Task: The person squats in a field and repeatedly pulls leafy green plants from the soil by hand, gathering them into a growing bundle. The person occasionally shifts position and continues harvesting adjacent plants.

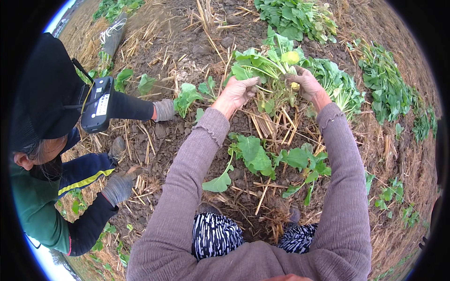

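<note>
Both my hands are raised over the soil, around a bunch of leafy green seedlings (262, 61) with pale stems and a few yellowed leaves. My left hand (240, 90) is at the lower left side of the bunch, fingers curled near its stems; whether it grips one cannot be told. My right hand (305, 83) pinches the stems at the right side, beside a yellow leaf (290, 57). Soil coats the fingers of both hands. Just right of the bunch lies a pile of pulled seedlings (335, 82). Rooted green plants (251, 154) stand between my forearms.
A co-worker in a black cap (49, 87) and grey gloves crouches at the left, one glove (164, 110) beside a plant. More piles of greens lie at the top (295, 17) and right (386, 82). Straw stubble (262, 123) and clods cover the ground.
</note>
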Demonstrator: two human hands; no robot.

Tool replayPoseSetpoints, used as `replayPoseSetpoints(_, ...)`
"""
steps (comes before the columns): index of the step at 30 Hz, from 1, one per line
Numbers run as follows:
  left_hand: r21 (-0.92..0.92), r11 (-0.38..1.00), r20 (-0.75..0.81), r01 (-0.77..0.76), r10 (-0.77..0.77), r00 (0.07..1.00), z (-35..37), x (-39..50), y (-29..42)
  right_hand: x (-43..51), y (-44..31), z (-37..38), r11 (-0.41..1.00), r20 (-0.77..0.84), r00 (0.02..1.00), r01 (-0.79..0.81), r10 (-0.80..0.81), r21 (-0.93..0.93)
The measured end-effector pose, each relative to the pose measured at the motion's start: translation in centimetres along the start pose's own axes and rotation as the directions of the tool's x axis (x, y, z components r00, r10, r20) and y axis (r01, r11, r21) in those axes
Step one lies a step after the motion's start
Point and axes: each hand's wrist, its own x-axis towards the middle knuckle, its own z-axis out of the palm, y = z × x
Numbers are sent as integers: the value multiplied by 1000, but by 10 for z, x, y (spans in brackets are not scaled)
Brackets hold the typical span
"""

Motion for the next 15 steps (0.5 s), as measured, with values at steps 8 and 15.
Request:
replayPoseSetpoints(8, -51, 995, -8, 87, -88, 996, 17, 19, -19, -6, 2, 14, 1000, 88, 996, -16, 14, 25)
replayPoseSetpoints(15, -222, 972, 16, 81, -79, 997, -25, -30, -6, 5, -35, -23, 708, -346, 929, -153, -135, -689)
